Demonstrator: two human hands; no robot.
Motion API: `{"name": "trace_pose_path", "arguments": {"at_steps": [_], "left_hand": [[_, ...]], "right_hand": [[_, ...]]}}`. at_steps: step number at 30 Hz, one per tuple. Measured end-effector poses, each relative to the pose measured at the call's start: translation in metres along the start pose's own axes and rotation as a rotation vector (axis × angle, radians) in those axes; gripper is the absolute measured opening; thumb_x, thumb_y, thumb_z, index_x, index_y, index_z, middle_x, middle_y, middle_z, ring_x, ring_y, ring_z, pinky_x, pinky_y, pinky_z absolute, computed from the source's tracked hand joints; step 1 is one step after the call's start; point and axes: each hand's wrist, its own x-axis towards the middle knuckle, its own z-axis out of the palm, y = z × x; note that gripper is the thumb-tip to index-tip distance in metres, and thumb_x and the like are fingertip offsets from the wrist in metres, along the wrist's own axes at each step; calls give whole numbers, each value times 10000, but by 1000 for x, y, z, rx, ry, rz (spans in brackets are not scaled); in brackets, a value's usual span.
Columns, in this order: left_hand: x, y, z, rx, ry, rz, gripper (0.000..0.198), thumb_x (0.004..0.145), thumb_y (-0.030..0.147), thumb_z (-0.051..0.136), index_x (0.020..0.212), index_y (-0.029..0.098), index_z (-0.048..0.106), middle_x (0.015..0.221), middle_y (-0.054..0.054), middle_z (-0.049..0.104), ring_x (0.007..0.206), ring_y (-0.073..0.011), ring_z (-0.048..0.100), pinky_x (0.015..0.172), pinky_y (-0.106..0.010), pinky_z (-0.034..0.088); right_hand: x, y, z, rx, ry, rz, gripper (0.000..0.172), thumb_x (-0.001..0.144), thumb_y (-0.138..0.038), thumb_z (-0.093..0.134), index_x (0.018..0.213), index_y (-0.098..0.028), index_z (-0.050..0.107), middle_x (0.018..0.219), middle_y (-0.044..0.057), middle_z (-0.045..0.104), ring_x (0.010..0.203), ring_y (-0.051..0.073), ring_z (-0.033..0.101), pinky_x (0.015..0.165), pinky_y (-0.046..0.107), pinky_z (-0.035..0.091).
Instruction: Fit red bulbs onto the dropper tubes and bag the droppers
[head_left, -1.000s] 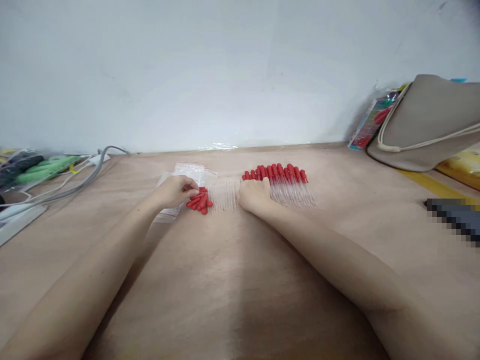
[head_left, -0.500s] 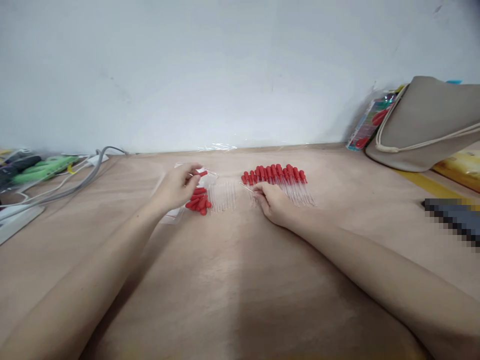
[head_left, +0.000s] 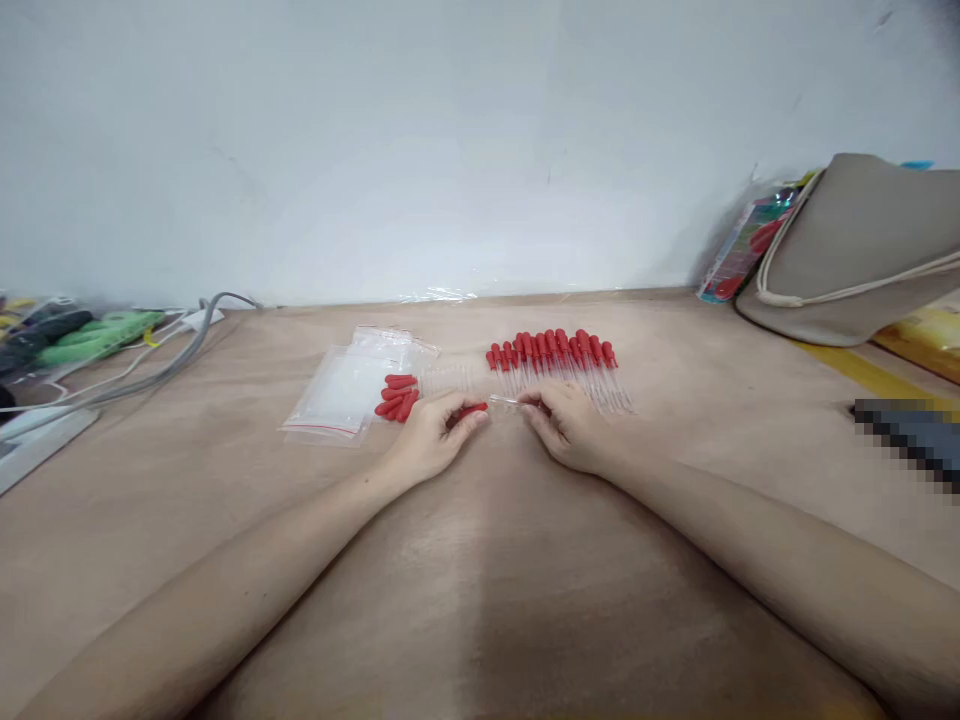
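My left hand [head_left: 439, 436] pinches a red rubber bulb [head_left: 473, 410], its open end facing right. Across a small gap, my right hand [head_left: 566, 424] grips a clear glass dropper tube [head_left: 505, 399], one end pointing left at the bulb. Loose red bulbs [head_left: 396, 400] lie in a small heap left of my left hand. Just behind that hand is a row of bare glass tubes [head_left: 446, 380], partly hidden by it. Beyond my right hand lie several droppers with red bulbs fitted [head_left: 551, 347], side by side with their tips toward me.
Clear zip bags [head_left: 330, 388] lie flat at the left. Grey and white cables [head_left: 180, 350] and a green item [head_left: 101, 337] are at the far left. At the right stand a grey drawstring bag [head_left: 847, 250] and a colourful package [head_left: 746, 245]; a dark blurred object [head_left: 911, 440] lies nearer. A wall [head_left: 480, 150] closes the back.
My left hand has come right and toward me with the red bulb, uncovering the zip bags. My right hand has shifted slightly right, turning the glass tube nearly level toward the bulb.
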Motion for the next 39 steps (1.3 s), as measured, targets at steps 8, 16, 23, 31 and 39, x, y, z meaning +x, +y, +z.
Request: {"name": "trace_pose_path", "arguments": {"at_steps": [8,16,23,31,39], "left_hand": [[-1,-1,2,-13,58,56,165,853,282,514,881,157,619,775,-19,611,677,-120,542,619,-232,415],[-6,-5,6,-54,38,127,145,854,243,516,853,158,633,784,-22,641,702,-124,576,627,-228,437],[-7,-2,4,33,-78,162,159,872,217,476,853,150,619,785,-33,626,734,-136,573,665,-248,443],[-7,-5,6,51,-106,154,167,878,238,469,872,158,615,801,-35,625,744,-140,573,679,-255,443],[-5,-2,3,-18,-72,104,131,860,211,494,850,164,616,782,-17,635,714,-123,580,649,-231,445]], "right_hand": [[-1,3,4,8,-23,-67,164,892,-258,410,909,-188,558,817,25,637,692,125,539,747,318,294],[3,8,-1,50,-159,-56,180,881,-272,451,893,-206,618,781,4,671,653,117,531,749,315,237],[10,9,-8,-25,-257,-133,207,886,-241,434,894,-204,637,873,17,686,689,116,545,758,318,212],[7,15,-4,-160,-139,-248,211,874,-193,427,893,-208,636,825,10,673,663,111,524,730,327,199],[7,11,-3,-199,-45,-272,216,845,-145,430,844,-200,639,773,-2,669,630,106,504,706,328,195]]}}
